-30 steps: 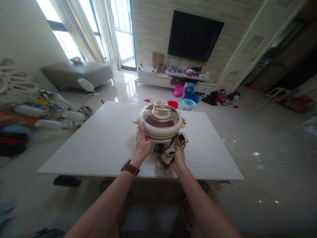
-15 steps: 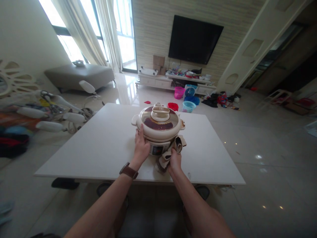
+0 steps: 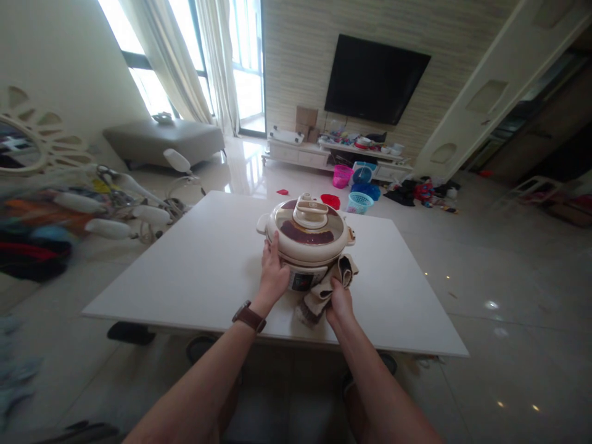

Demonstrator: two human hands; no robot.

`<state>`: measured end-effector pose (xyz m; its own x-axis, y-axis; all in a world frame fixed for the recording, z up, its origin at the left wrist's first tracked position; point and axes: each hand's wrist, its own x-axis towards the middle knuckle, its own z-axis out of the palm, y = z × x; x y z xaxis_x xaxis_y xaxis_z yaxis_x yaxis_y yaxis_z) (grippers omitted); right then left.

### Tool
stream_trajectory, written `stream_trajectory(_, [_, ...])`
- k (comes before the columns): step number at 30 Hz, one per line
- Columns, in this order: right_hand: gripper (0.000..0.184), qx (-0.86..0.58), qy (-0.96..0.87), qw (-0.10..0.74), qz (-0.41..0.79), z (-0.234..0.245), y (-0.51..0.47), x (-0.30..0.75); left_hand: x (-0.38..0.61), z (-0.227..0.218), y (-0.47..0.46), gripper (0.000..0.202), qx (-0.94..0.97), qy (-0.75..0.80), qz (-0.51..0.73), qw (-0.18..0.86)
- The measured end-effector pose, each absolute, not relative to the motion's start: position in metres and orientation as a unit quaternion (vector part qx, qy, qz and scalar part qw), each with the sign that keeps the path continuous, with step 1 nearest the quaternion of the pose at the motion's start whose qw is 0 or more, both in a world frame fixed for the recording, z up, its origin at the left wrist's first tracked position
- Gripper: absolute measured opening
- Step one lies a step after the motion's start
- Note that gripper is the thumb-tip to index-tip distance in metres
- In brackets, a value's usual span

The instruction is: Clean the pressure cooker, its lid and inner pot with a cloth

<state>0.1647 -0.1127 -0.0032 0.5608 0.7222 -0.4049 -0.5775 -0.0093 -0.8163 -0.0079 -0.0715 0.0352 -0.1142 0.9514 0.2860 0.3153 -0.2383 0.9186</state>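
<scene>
A cream electric cooker [image 3: 308, 237] with a brown-patterned lid and a top knob stands on the white table [image 3: 194, 271]. My left hand [image 3: 272, 274], a brown watch on its wrist, lies flat against the cooker's left side with fingers stretched up. My right hand [image 3: 340, 302] is closed on a beige cloth [image 3: 330, 283], bunched and pressed against the cooker's lower right front. The cooker's small control panel shows between my hands.
Left of the table is a cluttered rack with white handles [image 3: 115, 213]. Beyond the table are plastic baskets [image 3: 358, 200] on the glossy floor, a low TV stand [image 3: 324, 157], a wall TV [image 3: 374, 80] and a grey bench [image 3: 161, 139].
The view has shifted a little to the left. My hands keep the same hold on the cooker and the cloth; the cloth stays at the cooker's lower right.
</scene>
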Motion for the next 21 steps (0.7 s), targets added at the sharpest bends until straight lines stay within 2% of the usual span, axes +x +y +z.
stream_trajectory(5, [0.029, -0.567, -0.035, 0.678, 0.466, 0.006, -0.104, 0.175, -0.009, 0.033, -0.071, 0.103, 0.582, 0.526, 0.532, 0.318])
stream_trajectory(13, [0.037, -0.549, -0.063, 0.690, 0.467, -0.003, -0.109, 0.167, -0.007, 0.033, -0.072, 0.103, 0.581, 0.528, 0.534, 0.316])
stream_trajectory(21, [0.037, -0.564, -0.091, 0.692, 0.441, -0.006, -0.108, 0.166, -0.008, 0.032, -0.072, 0.104, 0.590, 0.524, 0.534, 0.303])
